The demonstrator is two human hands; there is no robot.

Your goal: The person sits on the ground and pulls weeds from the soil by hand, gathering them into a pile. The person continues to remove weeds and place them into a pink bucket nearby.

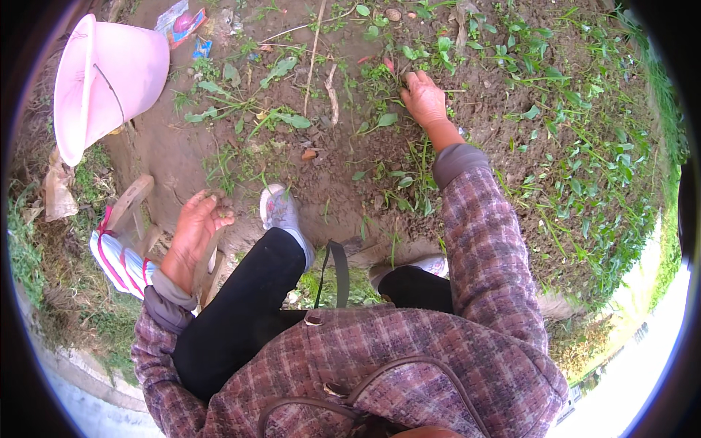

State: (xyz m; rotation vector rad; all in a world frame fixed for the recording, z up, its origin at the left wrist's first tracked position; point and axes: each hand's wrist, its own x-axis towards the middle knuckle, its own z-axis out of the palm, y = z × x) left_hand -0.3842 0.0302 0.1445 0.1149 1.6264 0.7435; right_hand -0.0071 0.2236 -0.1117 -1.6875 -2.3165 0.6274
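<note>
My right hand point(424, 98) reaches down to the soil with its fingers curled, at the edge of a patch of low green weeds point(378, 74). Its fingertips are hidden, so whether they grip a stem does not show. A broad-leaved seedling point(443, 49) grows just beyond it. Over my left knee, my left hand point(194, 224) is raised with its fingers bent. Soil and a speck of green show around those fingertips, too small to tell if anything is held. Below that hand is part of a wooden stool point(131, 202) with a striped cloth point(112, 257) tied on by red ribbon.
A pink bucket point(131, 71) with a wire handle lies tipped at upper left, near colourful plastic wrappers point(181, 24). Leafy weeds point(279, 117), dry sticks point(332, 93) and a brick fragment point(309, 154) are ahead. Denser green plants point(597, 164) grow at right. My patterned shoe point(279, 211) rests on soil.
</note>
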